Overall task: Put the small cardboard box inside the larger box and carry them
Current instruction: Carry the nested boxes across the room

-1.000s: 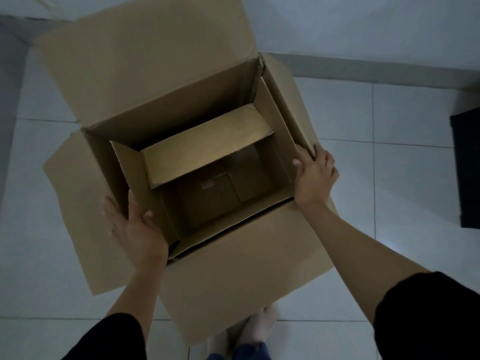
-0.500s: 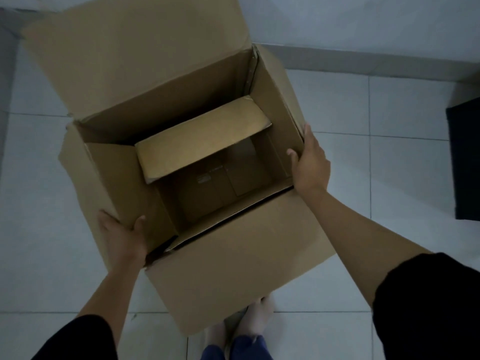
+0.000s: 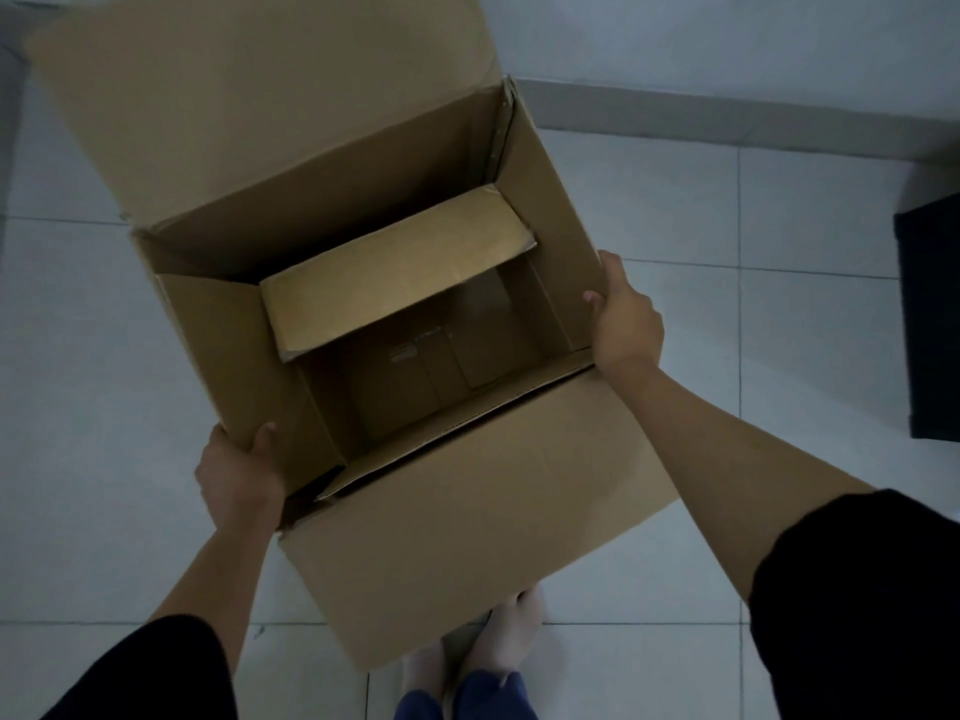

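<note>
Small cardboard box (image 3: 415, 345) sits inside larger box (image 3: 493, 511). My left hand (image 3: 236, 472) and right hand (image 3: 626, 324) have moved to clasp its side walls. Carrying comes next.

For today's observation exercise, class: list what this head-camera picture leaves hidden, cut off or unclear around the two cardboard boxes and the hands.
Head view only:
- Fingers of the left hand: behind the large brown cardboard box's side wall; only the thumb shows.
- Right hand fingers: hidden likewise.
- Floor of the small open cardboard box inside: dim, label unreadable.
- Large box's underside: hidden, so lifted or resting cannot be told.
- Black object: cut off by the right edge.
</note>
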